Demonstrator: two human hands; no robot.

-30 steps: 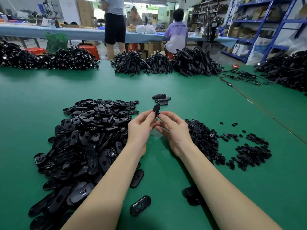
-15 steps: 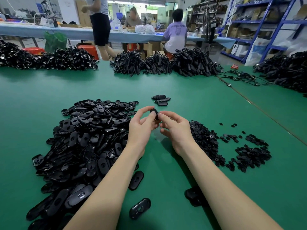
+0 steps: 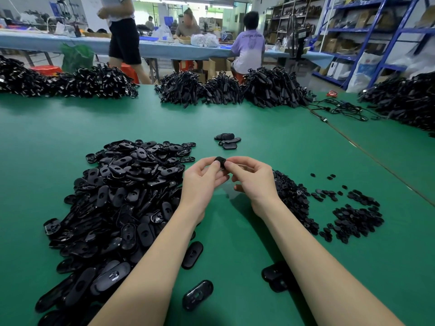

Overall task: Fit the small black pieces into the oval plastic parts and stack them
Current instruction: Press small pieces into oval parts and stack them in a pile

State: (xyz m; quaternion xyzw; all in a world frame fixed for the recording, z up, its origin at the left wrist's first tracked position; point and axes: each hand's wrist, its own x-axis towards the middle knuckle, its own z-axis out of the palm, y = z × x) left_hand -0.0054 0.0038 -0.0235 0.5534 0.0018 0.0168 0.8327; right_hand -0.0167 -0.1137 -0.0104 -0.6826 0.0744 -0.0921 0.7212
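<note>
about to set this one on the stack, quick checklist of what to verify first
1. Oval part gripped by both the left hand and right hand: ok.
2. Small black piece fully seated in it: cannot tell, fingers cover it.
3. Finished stack reachable, just beyond the hands: ok.
4. Path to it free on the green table: ok.
5. Oval parts pile at left for the next pick: ok.
6. Small pieces pile at right: ok.

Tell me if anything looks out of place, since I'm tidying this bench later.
A few oval parts lie loose on the green table near the arms, strayed from the big heap. Small black pieces are scattered beyond their pile. Both hands, left hand and right hand, hold one part.
</note>
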